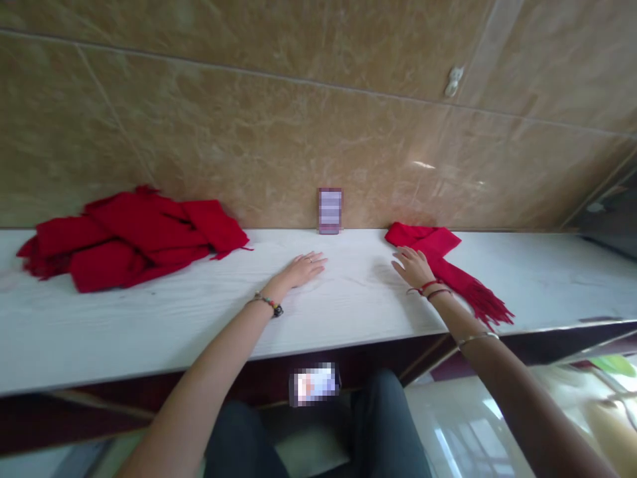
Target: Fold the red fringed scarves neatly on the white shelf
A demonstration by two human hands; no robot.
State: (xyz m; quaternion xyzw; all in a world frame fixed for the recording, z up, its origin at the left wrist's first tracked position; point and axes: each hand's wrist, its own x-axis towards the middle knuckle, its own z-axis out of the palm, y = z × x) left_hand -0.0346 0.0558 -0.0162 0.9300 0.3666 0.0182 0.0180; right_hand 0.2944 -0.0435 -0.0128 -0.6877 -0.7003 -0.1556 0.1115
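Observation:
My left hand [304, 268] rests on the white tabletop [348, 299], palm down with its fingers stretched out and nothing in it. To its left lies a rumpled heap of red scarves [134, 242], apart from the hand. My right hand [414, 267] is spread, fingers apart, just beside a single red scarf [448, 265] with a fringed end. Whether its edge touches that scarf I cannot tell. The scarf is bent over at its far end, and its fringe points toward the front right.
Against the tan tiled wall [279, 146] stands a small blurred-out upright card or device [330, 211]. A lit, blurred screen [314, 385] shows below the table's front edge, above my knees. A small white fixture [454, 81] sits on the wall. Something dark [612, 212] stands at the far right.

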